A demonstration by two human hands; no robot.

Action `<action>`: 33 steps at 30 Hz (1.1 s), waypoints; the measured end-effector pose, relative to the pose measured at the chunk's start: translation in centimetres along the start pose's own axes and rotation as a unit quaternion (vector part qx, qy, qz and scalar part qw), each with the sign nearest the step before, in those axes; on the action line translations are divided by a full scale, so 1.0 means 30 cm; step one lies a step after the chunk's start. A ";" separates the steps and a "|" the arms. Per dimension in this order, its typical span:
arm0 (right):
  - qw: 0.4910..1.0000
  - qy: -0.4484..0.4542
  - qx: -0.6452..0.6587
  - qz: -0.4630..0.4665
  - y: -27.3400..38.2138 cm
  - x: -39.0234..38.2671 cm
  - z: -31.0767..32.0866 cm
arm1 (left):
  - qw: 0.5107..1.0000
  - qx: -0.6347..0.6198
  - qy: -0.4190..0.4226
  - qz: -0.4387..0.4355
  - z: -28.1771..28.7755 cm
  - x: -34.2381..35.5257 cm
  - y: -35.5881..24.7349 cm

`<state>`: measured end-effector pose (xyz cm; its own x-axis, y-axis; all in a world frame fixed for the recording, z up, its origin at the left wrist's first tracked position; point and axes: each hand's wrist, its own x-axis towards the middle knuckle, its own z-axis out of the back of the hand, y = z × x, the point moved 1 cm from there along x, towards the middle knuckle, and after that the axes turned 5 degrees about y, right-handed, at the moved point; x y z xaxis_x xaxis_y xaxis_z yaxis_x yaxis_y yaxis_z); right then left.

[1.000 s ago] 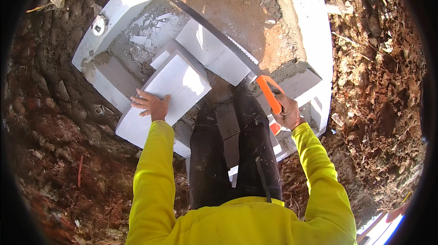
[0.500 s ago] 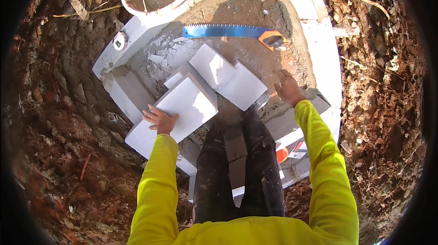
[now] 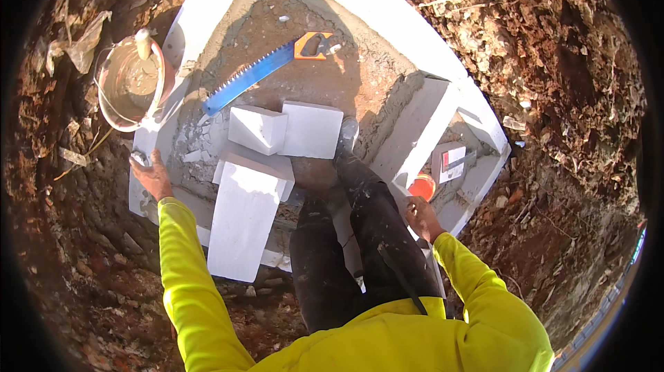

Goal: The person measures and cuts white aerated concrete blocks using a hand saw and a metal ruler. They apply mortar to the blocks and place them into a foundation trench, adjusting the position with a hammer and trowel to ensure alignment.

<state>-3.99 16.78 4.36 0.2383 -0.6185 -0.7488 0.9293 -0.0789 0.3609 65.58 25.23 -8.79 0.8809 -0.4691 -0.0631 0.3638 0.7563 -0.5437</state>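
Note:
My left hand (image 3: 152, 177) is at the left wall's top, thumb and fingers spread around a small tape measure (image 3: 140, 157); a firm grip does not show. My right hand (image 3: 422, 219) is closed, fingers curled at the edge of the right-hand block wall (image 3: 409, 138); what they hold, if anything, is hidden. Just beyond it lies a round orange-red object (image 3: 422, 186). Between my arms a long white block (image 3: 243, 223) slants over the near wall. Two smaller white blocks, one notched (image 3: 256, 128) and one flat-topped (image 3: 312, 130), lie beyond it.
A blue-bladed handsaw (image 3: 252, 80) with an orange handle lies on the dirt floor inside the white block walls (image 3: 394, 22). A bucket of mortar (image 3: 131, 88) stands outside the left wall. A red-and-white packet (image 3: 453, 163) rests in the right compartment. Rough soil surrounds the walls.
My left hand has left the long white block and moved to the tape measure. My right hand has come back from the dirt floor to the right wall. The view has turned.

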 end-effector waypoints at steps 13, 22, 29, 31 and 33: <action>0.965 -0.066 0.219 -0.129 -0.113 -0.234 -0.069 | 0.961 -0.271 0.031 -0.033 0.059 0.271 -0.782; 0.927 -0.185 0.319 0.076 0.202 0.105 0.251 | 0.914 -0.344 0.213 -0.007 -0.025 -0.199 -1.130; 0.920 -0.277 0.092 0.263 0.334 0.650 0.405 | 0.860 -0.327 0.393 0.007 -0.592 -0.556 -1.129; 0.924 -0.263 0.012 0.279 0.258 0.828 0.343 | 0.856 -0.303 0.419 0.014 -0.768 -0.664 -1.122; 0.937 -0.222 -0.130 0.236 0.169 0.966 0.285 | 0.846 -0.312 0.433 0.019 -0.906 -0.734 -1.113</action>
<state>5.20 -8.23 -10.75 0.5535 -0.8050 -0.2137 0.8006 0.4436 0.4028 25.80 -2.08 -11.98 0.2388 -0.8124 -0.5320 -0.1270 0.5170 -0.8465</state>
